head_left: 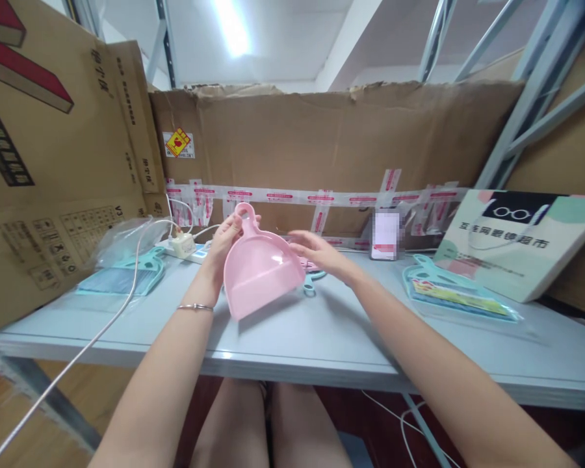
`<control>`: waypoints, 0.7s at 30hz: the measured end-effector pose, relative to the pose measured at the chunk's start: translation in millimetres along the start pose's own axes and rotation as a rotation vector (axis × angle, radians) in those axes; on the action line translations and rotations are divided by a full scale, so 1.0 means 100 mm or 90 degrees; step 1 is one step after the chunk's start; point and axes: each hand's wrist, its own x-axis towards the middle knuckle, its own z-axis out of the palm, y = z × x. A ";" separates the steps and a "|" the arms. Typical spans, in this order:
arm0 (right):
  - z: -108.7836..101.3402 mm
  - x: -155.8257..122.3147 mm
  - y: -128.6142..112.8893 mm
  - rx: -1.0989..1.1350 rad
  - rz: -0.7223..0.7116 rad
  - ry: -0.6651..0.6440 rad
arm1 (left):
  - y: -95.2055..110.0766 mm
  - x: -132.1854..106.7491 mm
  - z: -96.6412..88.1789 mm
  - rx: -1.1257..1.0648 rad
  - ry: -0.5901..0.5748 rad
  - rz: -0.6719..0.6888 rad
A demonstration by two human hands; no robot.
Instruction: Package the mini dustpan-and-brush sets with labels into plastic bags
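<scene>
A pink dustpan [260, 260] is held tilted above the table, its handle loop at the top and its wide edge toward me. My left hand [221, 247] grips it along the left side near the handle, with the fingers partly behind it. At the right rim, my right hand [316, 250] has its fingers stretched out; whether they touch the dustpan I cannot tell. Partly hidden behind the dustpan lie another pink piece [311, 264] and a teal piece with a looped end [312, 283].
Teal dustpans in clear plastic lie at left [127, 273] and right [458, 292]. A phone [385, 235] leans at the back, left of a printed paper bag [511, 247]. Cardboard [322, 143] walls the rear. A white cable [121, 312] crosses the left side from a charger [182, 246].
</scene>
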 end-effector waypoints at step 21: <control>-0.34 -0.04 0.71 -0.225 0.113 0.148 | 0.00 -0.18 -0.02 0.454 -0.128 -0.119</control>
